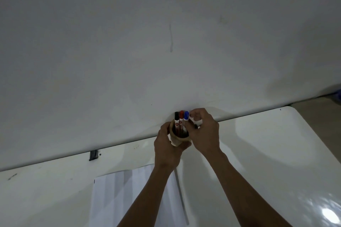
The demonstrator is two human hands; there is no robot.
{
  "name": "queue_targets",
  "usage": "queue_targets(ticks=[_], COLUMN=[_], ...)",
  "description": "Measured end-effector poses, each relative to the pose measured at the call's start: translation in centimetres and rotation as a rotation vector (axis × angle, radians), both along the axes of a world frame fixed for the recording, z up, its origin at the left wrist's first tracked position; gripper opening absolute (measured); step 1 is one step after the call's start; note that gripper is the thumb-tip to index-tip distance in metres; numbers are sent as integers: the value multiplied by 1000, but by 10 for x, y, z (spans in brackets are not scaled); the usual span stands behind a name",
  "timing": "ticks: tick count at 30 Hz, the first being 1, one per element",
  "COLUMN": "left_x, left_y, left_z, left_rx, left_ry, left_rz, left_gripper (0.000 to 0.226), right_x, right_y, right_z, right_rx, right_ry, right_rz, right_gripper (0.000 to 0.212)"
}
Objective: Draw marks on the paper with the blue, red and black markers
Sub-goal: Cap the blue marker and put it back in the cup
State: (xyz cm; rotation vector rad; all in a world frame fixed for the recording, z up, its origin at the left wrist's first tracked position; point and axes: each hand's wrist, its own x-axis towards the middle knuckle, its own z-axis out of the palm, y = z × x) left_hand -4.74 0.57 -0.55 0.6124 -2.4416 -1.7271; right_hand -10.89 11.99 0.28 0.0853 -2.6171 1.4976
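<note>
A tan cup (180,139) stands at the far edge of the white table, against the wall. Upright in it are a black marker (176,118), a red marker (181,117) and a blue marker (186,116), caps up. My left hand (167,150) wraps around the cup's left side. My right hand (203,132) is at the cup's right, its fingertips touching the blue marker just under the cap. A white sheet of paper (129,195) lies on the table nearer to me, partly under my left forearm.
The white table (267,153) ends in a rounded corner at the right. A grey wall (166,42) rises straight behind the cup. A small dark clip (93,155) sits at the table's far edge on the left. A thin grey rod (181,197) lies beside the paper.
</note>
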Motion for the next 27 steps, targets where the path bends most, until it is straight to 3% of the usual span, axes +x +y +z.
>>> queue_targets(ticks=[3,9,16,27], left_x=[0,-1,-2,-1], left_y=[0,1,0,1], left_z=[1,-2,-6,-2], left_rx=[15,41,31,15], left_ry=[4,3,-11,-18], left_rz=[-8,-9,-4,-13], left_gripper=[70,68,67,70], right_x=[1,-3,0,-1], right_y=[-2,-12,-8,-7], right_z=[10,15,11,29], right_rx=[4,222,418,203], right_ry=[100,260,409,220], right_rz=[2,-29,-11,106], right_gripper=[37,19,17,7])
